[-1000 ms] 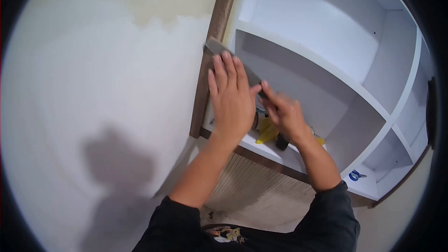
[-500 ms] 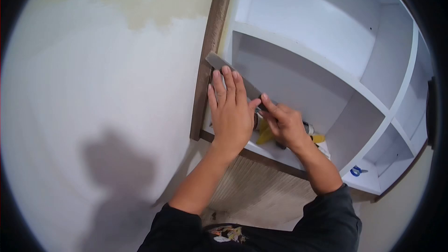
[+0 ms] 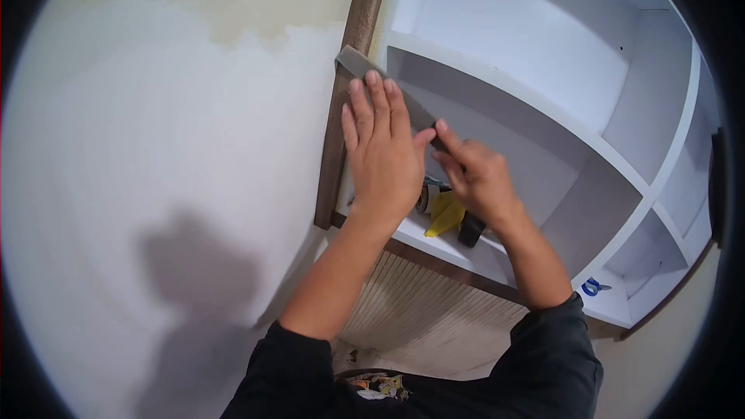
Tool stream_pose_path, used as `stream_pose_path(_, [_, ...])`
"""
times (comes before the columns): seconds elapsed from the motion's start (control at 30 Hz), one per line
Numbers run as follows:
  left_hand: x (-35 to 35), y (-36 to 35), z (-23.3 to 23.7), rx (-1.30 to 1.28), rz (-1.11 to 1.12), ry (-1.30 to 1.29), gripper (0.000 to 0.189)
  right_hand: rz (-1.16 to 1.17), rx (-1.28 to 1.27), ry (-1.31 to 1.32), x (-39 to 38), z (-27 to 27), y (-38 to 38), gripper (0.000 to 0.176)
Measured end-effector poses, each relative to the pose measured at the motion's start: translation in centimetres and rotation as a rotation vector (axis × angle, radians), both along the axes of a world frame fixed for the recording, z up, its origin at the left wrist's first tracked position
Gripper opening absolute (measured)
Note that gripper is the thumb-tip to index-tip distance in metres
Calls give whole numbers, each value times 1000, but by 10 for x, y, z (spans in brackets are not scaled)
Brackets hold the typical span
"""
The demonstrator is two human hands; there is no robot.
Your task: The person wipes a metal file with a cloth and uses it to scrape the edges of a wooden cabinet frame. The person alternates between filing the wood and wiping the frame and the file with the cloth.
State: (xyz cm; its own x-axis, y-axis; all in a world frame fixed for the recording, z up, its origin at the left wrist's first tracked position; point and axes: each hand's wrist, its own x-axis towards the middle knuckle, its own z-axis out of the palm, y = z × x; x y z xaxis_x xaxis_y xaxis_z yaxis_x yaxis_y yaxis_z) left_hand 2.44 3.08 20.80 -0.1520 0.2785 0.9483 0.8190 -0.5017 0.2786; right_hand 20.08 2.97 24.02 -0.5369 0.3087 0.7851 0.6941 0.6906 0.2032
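Gray strip (image 3: 353,60) held at the far-left corner of the white shelf unit (image 3: 543,54).
Left hand (image 3: 380,151) presses flat on it, grip wide, fingers straight. Right hand (image 3: 473,178) grip pinches the strip's right end. Strip tip touches the brown trim (image 3: 341,132); a yellow item (image 3: 446,213) lies on the shelf below.

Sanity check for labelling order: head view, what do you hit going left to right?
Left to right: shadow on the wall → brown cabinet edge → left hand → right hand → blue scissors. Left out: grey blade, held by both hands, overlaps them.
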Motion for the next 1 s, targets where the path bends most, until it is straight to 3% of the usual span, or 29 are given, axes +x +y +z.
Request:
stream_pose_path(0.17, [1, -4, -16, 1, -35, 21, 77, 31, -10, 22, 8, -17, -2, 59])
stream_pose_path(0.27, [-5, -1, 19, 42, 29, 7, 76, -5, -16, 35, -8, 18, -1, 59])
stream_pose_path(0.4, [-1, -13, -5, -10, -8, 52, 73, 14, 7, 40, 2, -4, -9, 59])
stream_pose_path(0.6, [-9, -3, 29, 77, 38, 26, 74, 4, 13, 44, -9, 21, -6, 59])
stream_pose_path(0.7, [-2, -12, -3, 13, 17, 56, 73, 26, 8, 43, 1, -4, -8, 59])
stream_pose_path(0.87, [-11, 2, 26, 73, 57, 45, 77, 76, -28, 83, -13, 20, 1, 60])
stream_pose_path(1.0, [-9, -15, -8, -9, 21, 93, 75, -6, 1, 51, -5, -9, -10, 59])
